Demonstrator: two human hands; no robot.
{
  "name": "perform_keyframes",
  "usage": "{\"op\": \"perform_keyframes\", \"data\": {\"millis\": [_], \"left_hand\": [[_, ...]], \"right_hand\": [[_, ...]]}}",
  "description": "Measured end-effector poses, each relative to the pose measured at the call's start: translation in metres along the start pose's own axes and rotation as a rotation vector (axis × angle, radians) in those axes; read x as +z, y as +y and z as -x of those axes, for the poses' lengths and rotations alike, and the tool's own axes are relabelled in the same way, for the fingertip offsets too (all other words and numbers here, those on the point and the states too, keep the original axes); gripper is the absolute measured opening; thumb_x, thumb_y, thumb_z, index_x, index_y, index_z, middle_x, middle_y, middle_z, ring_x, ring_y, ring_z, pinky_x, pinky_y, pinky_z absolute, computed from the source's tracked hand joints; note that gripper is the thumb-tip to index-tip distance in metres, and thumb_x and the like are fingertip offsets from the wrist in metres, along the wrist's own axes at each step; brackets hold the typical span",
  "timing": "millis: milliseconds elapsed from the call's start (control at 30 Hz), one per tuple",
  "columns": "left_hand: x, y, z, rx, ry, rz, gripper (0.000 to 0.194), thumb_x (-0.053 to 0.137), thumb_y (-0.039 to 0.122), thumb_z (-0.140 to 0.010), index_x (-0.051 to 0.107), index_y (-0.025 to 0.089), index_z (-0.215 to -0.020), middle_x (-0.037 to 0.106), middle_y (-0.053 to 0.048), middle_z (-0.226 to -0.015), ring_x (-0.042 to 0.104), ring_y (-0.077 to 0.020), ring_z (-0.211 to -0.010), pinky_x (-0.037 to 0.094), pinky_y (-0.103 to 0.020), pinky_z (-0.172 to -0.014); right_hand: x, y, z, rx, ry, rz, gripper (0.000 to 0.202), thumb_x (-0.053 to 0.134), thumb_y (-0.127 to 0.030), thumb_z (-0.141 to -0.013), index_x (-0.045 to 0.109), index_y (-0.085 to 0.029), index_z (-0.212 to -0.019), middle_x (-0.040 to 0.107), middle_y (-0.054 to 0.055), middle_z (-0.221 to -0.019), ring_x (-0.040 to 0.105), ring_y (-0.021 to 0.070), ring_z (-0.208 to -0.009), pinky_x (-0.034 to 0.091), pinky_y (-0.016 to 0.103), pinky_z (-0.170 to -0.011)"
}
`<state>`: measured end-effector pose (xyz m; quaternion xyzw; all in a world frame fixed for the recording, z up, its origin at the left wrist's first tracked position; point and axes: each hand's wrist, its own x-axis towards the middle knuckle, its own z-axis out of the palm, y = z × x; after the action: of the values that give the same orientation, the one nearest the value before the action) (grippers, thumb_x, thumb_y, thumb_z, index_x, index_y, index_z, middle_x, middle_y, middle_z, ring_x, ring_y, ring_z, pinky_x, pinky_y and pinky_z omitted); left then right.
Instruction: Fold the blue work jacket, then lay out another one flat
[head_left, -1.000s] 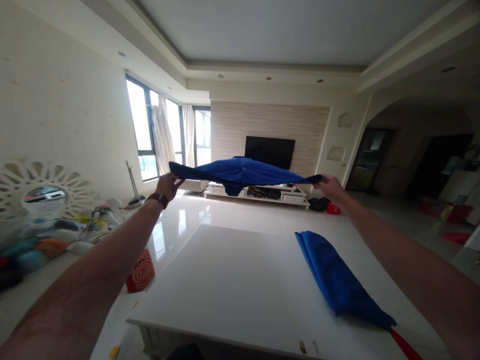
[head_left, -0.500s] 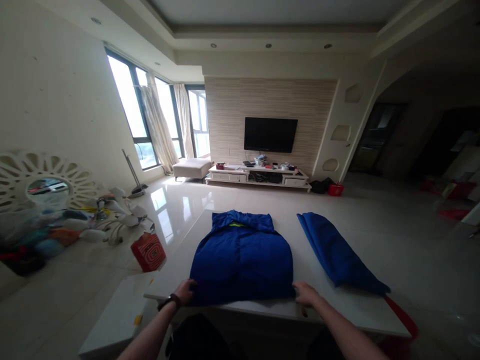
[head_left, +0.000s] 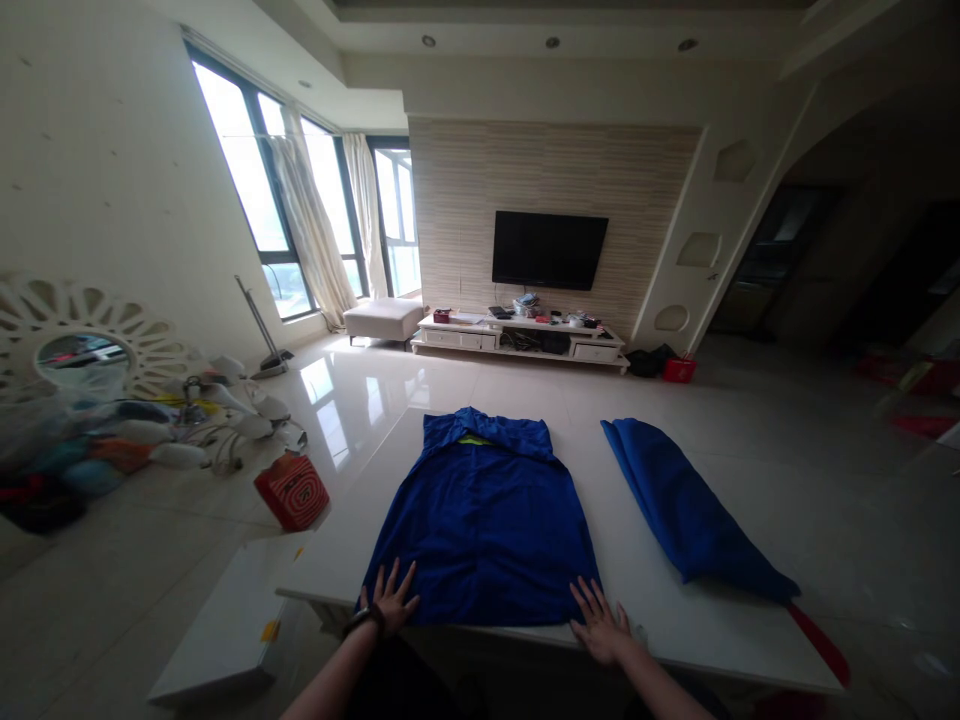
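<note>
Had the blue garment [head_left: 480,530] pretty flat on the tabletop [head_left: 360,540] at six o'clock. Rested the left hand [head_left: 390,602] at seven and the right hand [head_left: 602,630] at five on its near corners, with fingers [head_left: 393,574] splayed wide. Also spotted more blue cloth [head_left: 686,510] at four.
</note>
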<state>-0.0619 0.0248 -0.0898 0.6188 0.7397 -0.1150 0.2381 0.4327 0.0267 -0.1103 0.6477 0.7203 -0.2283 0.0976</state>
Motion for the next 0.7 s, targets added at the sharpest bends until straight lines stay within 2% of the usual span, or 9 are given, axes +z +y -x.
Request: {"op": "perform_keyframes", "data": {"millis": [233, 400, 500, 567, 633, 700], "left_hand": [[0.010, -0.003, -0.015, -0.038, -0.003, -0.048, 0.077, 0.029, 0.062, -0.092, 0.008, 0.037, -0.161, -0.008, -0.001, -0.170, -0.004, -0.0356, -0.156, 0.012, -0.066, -0.120], [0.005, 0.004, -0.013, -0.062, -0.023, -0.053, 0.076, 0.029, 0.061, -0.093, 0.007, 0.036, -0.162, -0.006, -0.003, -0.171, -0.001, -0.0368, -0.156, 0.017, -0.066, -0.119], [-0.007, 0.012, -0.009, -0.082, -0.037, -0.051, 0.081, 0.035, 0.062, -0.090, 0.011, 0.035, -0.162, -0.002, -0.007, -0.171, 0.002, -0.0397, -0.156, 0.020, -0.068, -0.117], [-0.020, 0.018, -0.009, -0.075, -0.040, -0.017, 0.088, 0.045, 0.066, -0.083, 0.022, 0.033, -0.161, 0.009, -0.012, -0.171, 0.009, -0.0452, -0.154, 0.021, -0.072, -0.114], [-0.035, 0.027, -0.011, -0.073, -0.027, 0.020, 0.092, 0.057, 0.065, -0.075, 0.036, 0.029, -0.157, 0.022, -0.017, -0.167, 0.019, -0.0505, -0.151, 0.024, -0.074, -0.111], [-0.046, 0.041, -0.017, -0.089, 0.000, 0.035, 0.089, 0.060, 0.059, -0.074, 0.039, 0.026, -0.154, 0.024, -0.020, -0.166, 0.023, -0.0512, -0.149, 0.027, -0.075, -0.108]], "right_hand": [[-0.001, 0.003, -0.006, 0.003, -0.034, -0.027, 0.075, 0.034, -0.059, -0.087, 0.016, -0.047, -0.160, 0.004, -0.009, -0.169, -0.003, 0.0236, -0.156, 0.007, 0.059, -0.121], [-0.008, 0.000, -0.001, 0.012, -0.073, -0.025, 0.075, 0.035, -0.056, -0.089, 0.012, -0.047, -0.160, 0.001, -0.010, -0.170, -0.005, 0.0238, -0.157, 0.007, 0.058, -0.121], [-0.018, -0.007, -0.002, 0.029, -0.118, 0.001, 0.078, 0.035, -0.055, -0.089, 0.007, -0.044, -0.161, -0.005, -0.008, -0.170, -0.008, 0.0235, -0.156, 0.009, 0.061, -0.120], [-0.030, -0.015, -0.007, 0.066, -0.151, 0.019, 0.079, 0.038, -0.053, -0.089, 0.010, -0.041, -0.162, -0.003, -0.004, -0.171, -0.007, 0.0266, -0.157, 0.013, 0.066, -0.118], [-0.045, -0.025, -0.014, 0.099, -0.166, 0.040, 0.081, 0.047, -0.048, -0.086, 0.021, -0.035, -0.162, 0.007, 0.004, -0.171, 0.001, 0.0331, -0.157, 0.016, 0.070, -0.115], [-0.056, -0.038, -0.023, 0.102, -0.132, 0.058, 0.078, 0.053, -0.039, -0.082, 0.036, -0.027, -0.157, 0.019, 0.012, -0.168, 0.011, 0.0375, -0.155, 0.014, 0.070, -0.115]]}}
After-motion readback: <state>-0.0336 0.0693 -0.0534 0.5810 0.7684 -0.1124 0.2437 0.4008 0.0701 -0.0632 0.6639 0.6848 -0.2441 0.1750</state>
